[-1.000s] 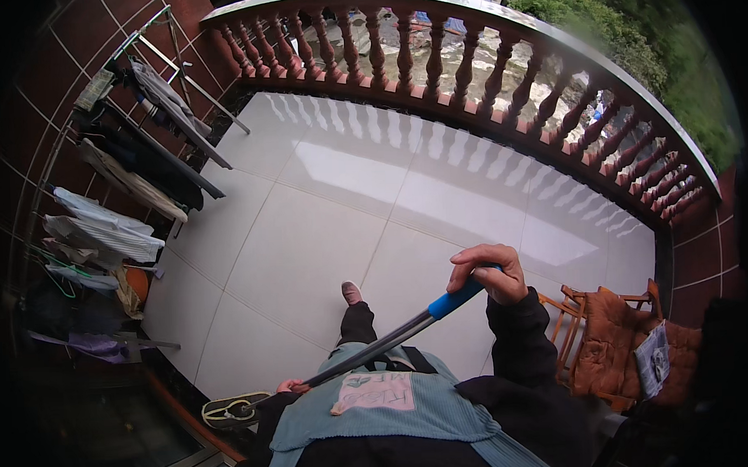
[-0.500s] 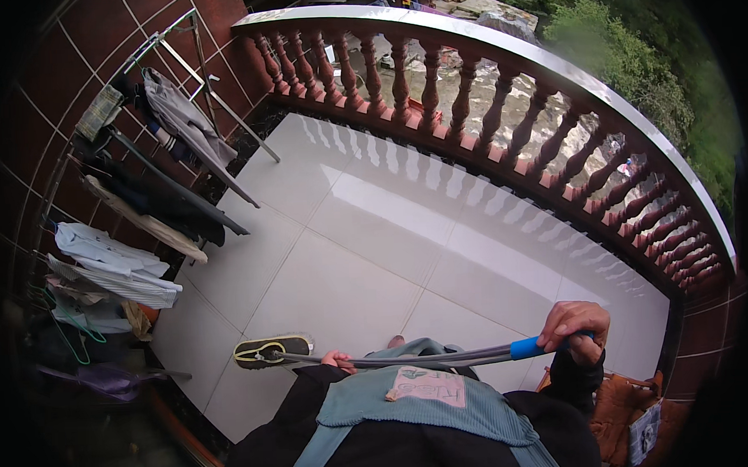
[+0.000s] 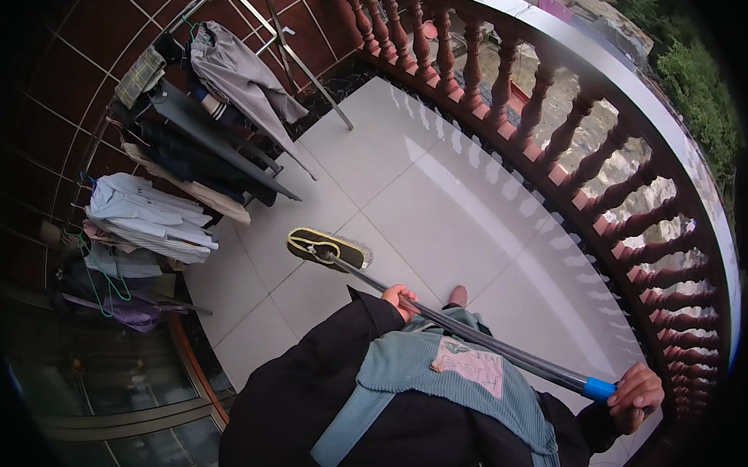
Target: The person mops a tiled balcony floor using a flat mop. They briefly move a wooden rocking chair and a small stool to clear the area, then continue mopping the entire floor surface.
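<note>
A flat mop with a grey handle [image 3: 510,351] runs slantwise across my body. Its dark oval head [image 3: 329,247], edged in yellow with a pale fringe, lies flat on the light floor tiles ahead and to the left. My left hand [image 3: 401,301] is closed round the lower part of the handle. At the upper end, my right hand [image 3: 635,396] grips just beyond the blue sleeve [image 3: 598,389], which stays uncovered. The teal apron [image 3: 428,371] over my black clothes lies beneath the handle.
On the left stands a metal drying rack [image 3: 323,87] hung with shirts [image 3: 146,208] and trousers [image 3: 241,77]. A balustrade with red-brown balusters [image 3: 542,104] curves along the far and right side. A glazed door [image 3: 123,366] is at lower left. My shoe [image 3: 458,295] shows beyond the apron.
My view has turned, so the rack and balustrade sit further right. The mop head has moved away from me across the tiles, and the handle now slants down toward my right hand.
</note>
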A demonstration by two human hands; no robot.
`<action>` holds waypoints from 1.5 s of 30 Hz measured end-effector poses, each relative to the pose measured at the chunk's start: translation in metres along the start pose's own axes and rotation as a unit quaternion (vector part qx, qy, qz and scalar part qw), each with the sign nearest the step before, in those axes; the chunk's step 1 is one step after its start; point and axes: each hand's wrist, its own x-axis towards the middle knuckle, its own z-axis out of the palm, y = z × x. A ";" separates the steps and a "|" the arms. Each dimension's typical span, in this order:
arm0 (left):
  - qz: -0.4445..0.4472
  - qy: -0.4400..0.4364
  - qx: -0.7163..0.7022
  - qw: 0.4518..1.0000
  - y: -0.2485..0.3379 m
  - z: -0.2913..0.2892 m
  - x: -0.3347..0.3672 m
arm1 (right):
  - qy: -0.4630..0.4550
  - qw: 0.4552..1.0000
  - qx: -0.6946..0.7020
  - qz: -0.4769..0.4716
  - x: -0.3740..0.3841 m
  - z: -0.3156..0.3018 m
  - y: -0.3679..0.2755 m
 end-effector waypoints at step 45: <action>-0.023 0.024 -0.068 0.997 0.374 0.640 0.322 | -0.233 0.923 0.305 -0.030 0.618 -0.180 0.552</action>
